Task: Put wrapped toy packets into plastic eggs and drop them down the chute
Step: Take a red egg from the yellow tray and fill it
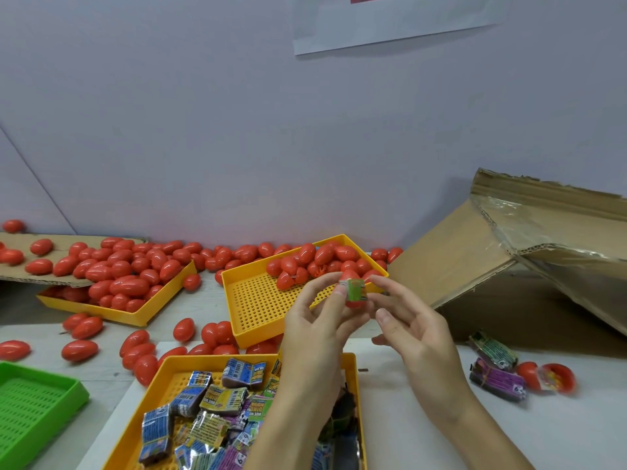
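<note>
Egg [353,301]: red plastic, glossy; held above the desk [390,418], in front of the far yellow tray [258,310]; long axis near upright, narrow end up.
Packet [356,289]: green wrapped square, lying against the egg's near side, upper half.
Left hand [315,337]: fingers [339,290] clamped on egg and packet, thumb below.
Right hand [417,337]: fingers apart and relaxed, forefinger tip just beside the packet; contact cannot be told.
Near tray [163,371]: yellow, holds printed packets, blue, yellow, purple.
Box [492,266]: cardboard, tilted, on the right.
Loose eggs [135,347]: red, scattered over the desk.
</note>
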`<control>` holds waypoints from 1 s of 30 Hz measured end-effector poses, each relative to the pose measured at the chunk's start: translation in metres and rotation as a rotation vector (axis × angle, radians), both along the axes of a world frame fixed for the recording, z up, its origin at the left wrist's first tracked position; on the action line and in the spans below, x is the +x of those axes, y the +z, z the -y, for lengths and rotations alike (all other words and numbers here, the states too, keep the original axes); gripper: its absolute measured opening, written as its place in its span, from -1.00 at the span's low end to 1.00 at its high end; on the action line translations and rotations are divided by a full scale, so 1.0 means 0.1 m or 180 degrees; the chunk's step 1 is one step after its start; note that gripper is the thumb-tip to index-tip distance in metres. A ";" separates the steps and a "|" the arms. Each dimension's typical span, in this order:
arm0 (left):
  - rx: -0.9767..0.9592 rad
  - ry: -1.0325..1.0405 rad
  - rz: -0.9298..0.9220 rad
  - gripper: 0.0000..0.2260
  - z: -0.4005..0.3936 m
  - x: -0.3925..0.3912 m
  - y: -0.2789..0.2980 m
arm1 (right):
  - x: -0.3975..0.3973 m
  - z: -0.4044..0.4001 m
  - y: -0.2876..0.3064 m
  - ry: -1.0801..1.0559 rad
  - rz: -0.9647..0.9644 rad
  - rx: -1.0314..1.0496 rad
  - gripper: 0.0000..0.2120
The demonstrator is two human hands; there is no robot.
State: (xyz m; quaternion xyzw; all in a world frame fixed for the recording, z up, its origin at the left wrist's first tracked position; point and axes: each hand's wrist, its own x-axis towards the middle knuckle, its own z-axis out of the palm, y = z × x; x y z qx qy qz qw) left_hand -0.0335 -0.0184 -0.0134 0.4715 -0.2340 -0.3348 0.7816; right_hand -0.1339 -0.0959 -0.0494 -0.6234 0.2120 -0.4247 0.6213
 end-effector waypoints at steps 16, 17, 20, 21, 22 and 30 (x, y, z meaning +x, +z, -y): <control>-0.0207 -0.0430 -0.0294 -0.76 -0.04 0.02 0.05 | 0.05 0.06 -0.19 -0.0116 -0.0203 0.0181 -0.73; -0.0144 -0.0411 -0.0188 -0.77 -0.03 0.02 0.04 | 0.05 0.06 -0.21 -0.0118 -0.0247 0.0225 -0.74; 0.0066 -0.0375 -0.0026 -0.82 -0.02 0.02 0.02 | 0.07 0.08 -0.24 -0.0131 -0.0339 0.0238 -0.74; 0.0123 -0.0374 -0.0034 -0.84 -0.01 0.00 0.03 | 0.06 0.08 -0.23 -0.0115 -0.0352 0.0229 -0.75; 0.0166 -0.0359 -0.0063 -0.85 0.00 -0.02 0.05 | 0.06 0.08 -0.23 -0.0099 -0.0352 0.0225 -0.76; 0.1077 -0.0816 0.0200 -0.88 0.62 -0.27 0.60 | 0.06 0.13 -0.25 -0.0108 -0.0516 0.0304 -0.70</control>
